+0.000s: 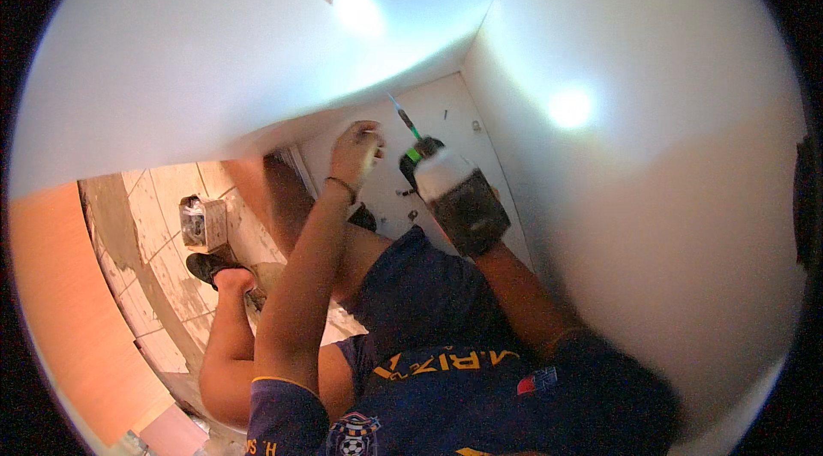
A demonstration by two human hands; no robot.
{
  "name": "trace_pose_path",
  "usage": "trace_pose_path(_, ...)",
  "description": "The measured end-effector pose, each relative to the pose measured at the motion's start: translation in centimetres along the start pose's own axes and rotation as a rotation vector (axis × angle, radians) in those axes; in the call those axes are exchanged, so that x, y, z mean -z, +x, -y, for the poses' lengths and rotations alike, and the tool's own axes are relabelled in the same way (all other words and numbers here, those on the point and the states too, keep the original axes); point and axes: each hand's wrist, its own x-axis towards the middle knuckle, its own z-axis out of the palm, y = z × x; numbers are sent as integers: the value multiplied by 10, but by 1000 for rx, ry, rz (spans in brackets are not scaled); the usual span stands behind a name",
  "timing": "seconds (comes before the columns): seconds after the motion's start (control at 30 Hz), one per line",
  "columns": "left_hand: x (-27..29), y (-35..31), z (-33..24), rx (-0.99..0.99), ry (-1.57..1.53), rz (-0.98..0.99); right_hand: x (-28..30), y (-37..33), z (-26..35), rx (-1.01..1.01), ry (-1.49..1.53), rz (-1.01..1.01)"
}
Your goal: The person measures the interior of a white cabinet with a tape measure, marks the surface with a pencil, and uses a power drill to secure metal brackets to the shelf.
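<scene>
My right hand (495, 231) grips what looks like a cordless drill (454, 186), with a pale upper body and a dark rear. The drill hides most of that hand's fingers. A thin bit with a green part (411, 124) points up and away toward the white panel's lower edge. Just left of the bit, my left hand (356, 154) is raised with curled fingers and a dark band at the wrist. Whatever those fingers pinch is too small to make out. A black and green object (410, 166) shows beside the drill.
White panels rise ahead (214, 53) and on the right (634, 190), closing in a corner. Several small metal pieces (406, 193) lie on the white surface (459, 100) below. Over the tiled floor (160, 220) at left stands an open box (206, 225). A peach-coloured panel (64, 293) borders the far left.
</scene>
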Motion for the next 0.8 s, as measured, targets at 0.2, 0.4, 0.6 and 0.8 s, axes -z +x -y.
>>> trace_pose_path(0.2, 50, -53, 1, 10, -274, -248, -32, 54, 40, 127, 299, 47)
trace_pose_path(0.4, 56, -79, 17, -45, -460, -314, -36, 71, 40, 294, 210, 147)
trace_pose_path(0.6, 79, -96, 5, -136, -482, -351, -25, 88, 23, 912, -645, 9)
trace_pose_path(0.8, 169, -136, -7, -269, -182, -544, -15, 89, 35, 944, -674, 20)
